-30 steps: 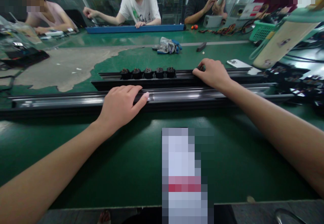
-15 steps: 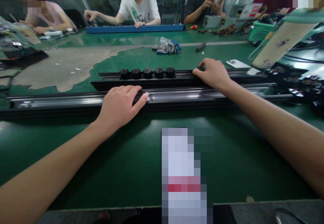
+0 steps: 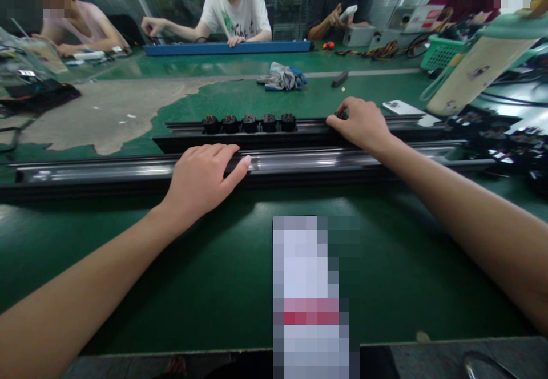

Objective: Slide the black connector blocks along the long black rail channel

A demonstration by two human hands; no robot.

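Note:
A long black channel rail (image 3: 291,161) with a shiny inner face lies across the table. My left hand (image 3: 199,176) is closed over it, fingers across its far edge and thumb on the near side. Behind it a second black rail (image 3: 314,126) holds a row of several black power sockets (image 3: 249,123) with copper-coloured contacts on top. Farther right along that rail, my right hand (image 3: 362,122) pinches a small dark piece (image 3: 341,115) that looks like another such socket, mostly hidden by the fingers.
Loose black sockets (image 3: 509,139) are heaped at the right, near a white phone (image 3: 405,108) and a tilted tumbler (image 3: 483,73). Grey-blue gloves (image 3: 282,76) lie beyond the rails. A phone with a blurred-out screen (image 3: 306,276) lies in front. Co-workers sit opposite, one at a blue bar (image 3: 226,49).
Both my hands stay in the same places on the rails. Across the table, the co-worker in dark clothing has lowered the light-coloured device in their hands.

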